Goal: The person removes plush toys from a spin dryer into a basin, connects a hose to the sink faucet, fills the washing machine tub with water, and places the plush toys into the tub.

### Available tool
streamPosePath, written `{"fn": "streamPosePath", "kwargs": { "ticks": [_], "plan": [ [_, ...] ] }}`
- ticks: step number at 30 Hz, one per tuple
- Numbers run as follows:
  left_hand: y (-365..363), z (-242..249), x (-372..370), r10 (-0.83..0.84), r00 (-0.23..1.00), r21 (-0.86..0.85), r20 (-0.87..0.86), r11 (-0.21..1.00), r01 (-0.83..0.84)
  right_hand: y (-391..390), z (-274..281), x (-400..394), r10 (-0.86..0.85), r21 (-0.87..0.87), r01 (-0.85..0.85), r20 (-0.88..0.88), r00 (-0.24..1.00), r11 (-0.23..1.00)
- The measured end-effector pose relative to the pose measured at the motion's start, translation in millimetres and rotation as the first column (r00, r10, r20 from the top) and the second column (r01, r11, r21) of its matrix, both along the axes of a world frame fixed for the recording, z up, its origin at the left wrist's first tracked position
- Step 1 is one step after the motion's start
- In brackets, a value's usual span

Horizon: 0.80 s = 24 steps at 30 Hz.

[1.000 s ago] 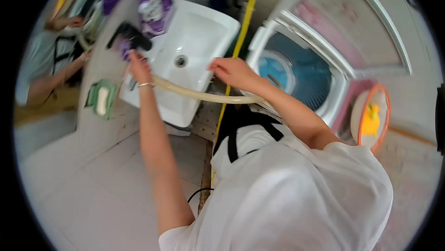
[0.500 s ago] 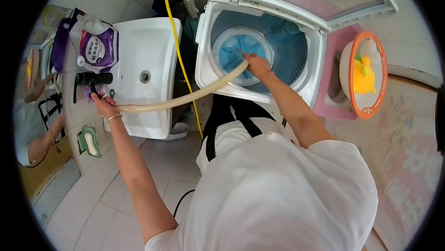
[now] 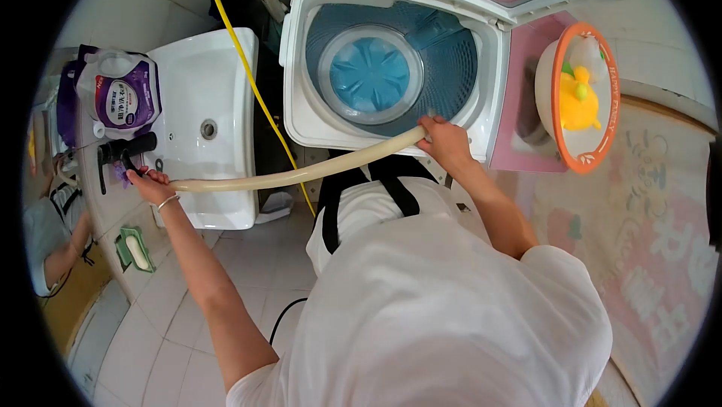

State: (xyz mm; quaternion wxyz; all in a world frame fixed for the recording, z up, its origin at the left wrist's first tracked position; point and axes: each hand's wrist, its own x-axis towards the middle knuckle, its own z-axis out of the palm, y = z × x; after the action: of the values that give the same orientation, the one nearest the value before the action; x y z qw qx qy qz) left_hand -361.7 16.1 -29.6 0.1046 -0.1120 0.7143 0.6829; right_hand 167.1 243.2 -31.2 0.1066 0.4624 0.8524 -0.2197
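A cream hose (image 3: 301, 173) stretches between my two hands, across the white sink (image 3: 239, 106) and the front of the open washing machine (image 3: 301, 123). My left hand (image 3: 153, 184) is closed around the hose's left end, beside the black faucet (image 3: 128, 150). My right hand (image 3: 447, 144) grips the other end at the front rim of the washer tub (image 3: 368, 76). Inside, the tub's blue bottom disc shows. I cannot make out clearly whether water comes from the hose.
A purple-labelled detergent bottle (image 3: 124, 95) stands by the sink. An orange-rimmed basin (image 3: 576, 159) holding a yellow object (image 3: 579, 104) is at the right. A yellow hose (image 3: 259, 95) hangs between sink and washer. A soap bar (image 3: 138, 252) lies in a green dish.
My right hand has drawn back from over the tub to its front rim, with the hose end still in it. The view has shifted, and my left hand stays by the faucet.
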Motion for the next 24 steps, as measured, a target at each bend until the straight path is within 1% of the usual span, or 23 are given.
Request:
{"fn": "streamPosePath", "kwargs": {
  "ticks": [2,3,5,8,12,15,17,21,23,24],
  "plan": [
    [0.1,1.2,1.8,-0.030,0.999,0.013,-0.010,0.999,0.030,-7.1,2.6,3.9,0.020,-0.016,-0.023,-0.139,0.990,1.000],
    [-0.4,0.7,1.6,-0.031,0.999,0.008,-0.007,0.999,0.031,-9.1,0.8,4.2,0.019,-0.022,-0.022,-0.137,0.990,1.000],
    [-1.2,-0.5,-0.3,-0.016,1.000,-0.006,0.009,1.000,0.016,-12.9,-4.2,3.7,0.001,-0.064,-0.017,-0.241,0.971,0.998],
    [-3.1,-0.3,-2.1,-0.030,0.999,0.015,0.029,0.999,0.030,-11.1,-7.2,-1.7,0.021,-0.065,-0.040,-0.282,0.959,0.997],
    [-5.3,-3.7,-5.5,-0.033,0.999,0.007,0.032,0.999,0.033,-12.1,-11.7,-5.0,0.014,-0.075,-0.037,-0.295,0.956,0.996],
    [-5.9,-5.2,-5.2,-0.042,0.999,0.018,0.030,0.999,0.041,-9.3,-11.0,-7.2,0.009,-0.095,-0.035,-0.265,0.964,0.995],
    [-5.0,-5.1,-4.4,-0.037,0.998,0.041,0.051,0.999,0.035,-5.0,-19.2,-7.5,0.012,-0.011,-0.016,-0.317,0.948,1.000],
    [-4.0,-4.2,-1.7,-0.022,0.999,0.026,0.043,0.999,0.020,-0.8,-12.1,-13.2,0.014,-0.042,-0.030,-0.334,0.942,0.999],
    [-4.8,-4.7,-1.8,-0.040,0.998,0.032,0.048,0.999,0.039,6.4,-16.4,-14.0,0.020,-0.063,-0.037,-0.249,0.968,0.997],
    [-4.2,-4.9,-2.2,-0.038,0.998,0.039,0.045,0.999,0.036,8.4,-18.8,-15.1,0.024,-0.056,-0.039,-0.251,0.968,0.998]
  ]
}}
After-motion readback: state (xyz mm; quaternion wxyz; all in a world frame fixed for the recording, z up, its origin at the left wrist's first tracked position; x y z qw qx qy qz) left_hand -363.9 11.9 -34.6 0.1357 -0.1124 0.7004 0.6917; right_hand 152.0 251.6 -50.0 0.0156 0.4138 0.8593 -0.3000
